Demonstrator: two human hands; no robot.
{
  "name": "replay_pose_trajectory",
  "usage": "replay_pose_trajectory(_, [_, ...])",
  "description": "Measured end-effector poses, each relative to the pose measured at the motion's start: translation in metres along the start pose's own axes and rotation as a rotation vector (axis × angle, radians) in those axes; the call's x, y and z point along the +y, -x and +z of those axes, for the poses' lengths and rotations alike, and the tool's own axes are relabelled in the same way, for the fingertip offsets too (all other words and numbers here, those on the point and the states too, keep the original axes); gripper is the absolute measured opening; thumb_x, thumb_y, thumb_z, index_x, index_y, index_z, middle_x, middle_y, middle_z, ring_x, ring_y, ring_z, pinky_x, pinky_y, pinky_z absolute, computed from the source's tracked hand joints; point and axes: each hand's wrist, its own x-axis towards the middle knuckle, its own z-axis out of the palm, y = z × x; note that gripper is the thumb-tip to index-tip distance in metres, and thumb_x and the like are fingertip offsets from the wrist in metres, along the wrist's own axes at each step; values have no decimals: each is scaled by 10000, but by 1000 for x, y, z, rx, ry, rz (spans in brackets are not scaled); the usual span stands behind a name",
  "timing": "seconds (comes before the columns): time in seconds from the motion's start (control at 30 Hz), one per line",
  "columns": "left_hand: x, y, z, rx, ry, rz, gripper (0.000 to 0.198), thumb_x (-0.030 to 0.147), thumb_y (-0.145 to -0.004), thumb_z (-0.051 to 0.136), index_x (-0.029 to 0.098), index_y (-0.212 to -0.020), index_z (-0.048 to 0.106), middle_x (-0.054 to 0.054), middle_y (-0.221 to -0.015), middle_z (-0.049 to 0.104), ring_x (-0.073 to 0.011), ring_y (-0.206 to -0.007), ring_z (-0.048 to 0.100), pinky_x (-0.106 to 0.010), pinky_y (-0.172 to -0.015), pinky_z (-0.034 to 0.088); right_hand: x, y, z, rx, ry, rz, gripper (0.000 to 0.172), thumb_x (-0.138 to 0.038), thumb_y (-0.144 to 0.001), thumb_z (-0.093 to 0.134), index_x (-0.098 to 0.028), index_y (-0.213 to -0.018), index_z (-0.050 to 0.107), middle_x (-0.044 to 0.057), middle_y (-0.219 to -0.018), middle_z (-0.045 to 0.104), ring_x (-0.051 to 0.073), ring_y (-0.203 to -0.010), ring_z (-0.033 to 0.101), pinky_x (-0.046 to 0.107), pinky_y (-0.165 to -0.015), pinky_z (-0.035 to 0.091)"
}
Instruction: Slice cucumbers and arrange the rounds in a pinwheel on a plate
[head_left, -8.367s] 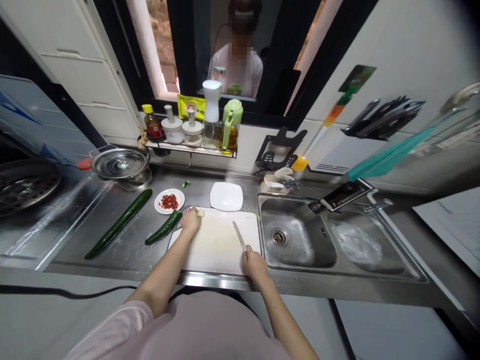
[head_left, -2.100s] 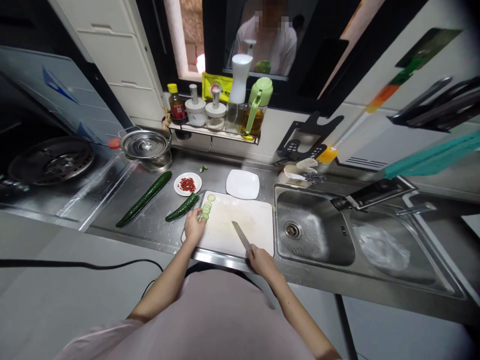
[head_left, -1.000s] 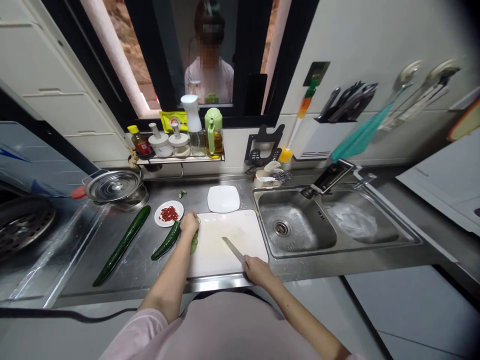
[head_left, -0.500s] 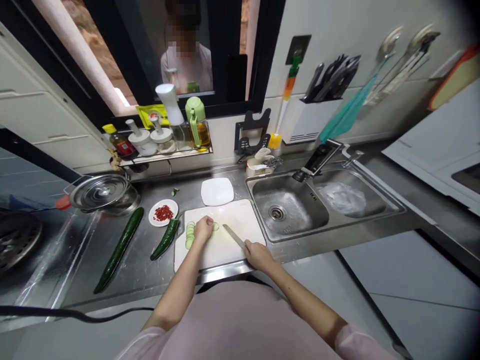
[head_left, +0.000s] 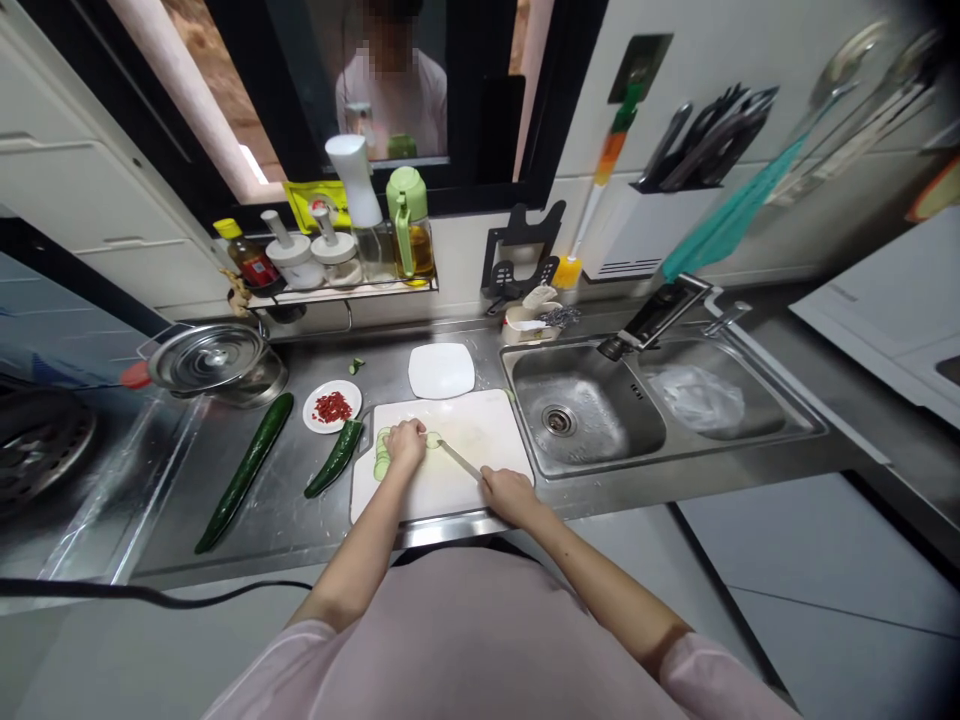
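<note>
A white cutting board [head_left: 480,425] lies on the steel counter beside the sink. My left hand [head_left: 406,441] rests on the board with its fingers curled over cucumber slices [head_left: 382,460], pressing a few of them down. My right hand [head_left: 507,494] is closed round the handle of a knife [head_left: 457,459]. The blade points toward my left hand, and its tip is at a slice by my fingers. A half cucumber [head_left: 334,458] lies just left of the board. A whole cucumber [head_left: 245,471] lies further left.
A small plate of chopped red chilli [head_left: 332,407] and an empty white plate [head_left: 441,370] sit behind the board. A lidded pot [head_left: 214,359] stands at the left, a condiment rack [head_left: 330,262] at the back, a double sink [head_left: 600,420] at the right. A person's reflection shows in the window.
My left hand has gone from the half cucumber at the board's left edge onto the slices on the board. The knife has swung toward my left hand. The camera view has shifted.
</note>
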Motion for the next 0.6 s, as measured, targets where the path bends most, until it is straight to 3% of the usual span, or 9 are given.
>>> replay_pose_trajectory(0.3, [-3, -5, 2, -35, -3, -12, 165, 295, -809, 578, 288, -946, 670, -50, -1077, 678, -272, -1082, 557, -409, -921, 340, -7, -5, -4, -93, 25, -16, 300, -132, -906, 366, -141, -1152, 537, 172, -1025, 687, 261, -992, 653, 321, -753, 433])
replay_pose_trajectory(0.6, [-6, -13, 4, -56, -4, -25, 170, 297, -780, 606, 303, -938, 669, -30, -1073, 692, -265, -1079, 566, -406, -926, 335, -5, -11, -10, -111, 55, -48, 299, -151, -918, 360, -147, -1158, 538, 169, -1033, 685, 267, -1001, 651, 331, -759, 446])
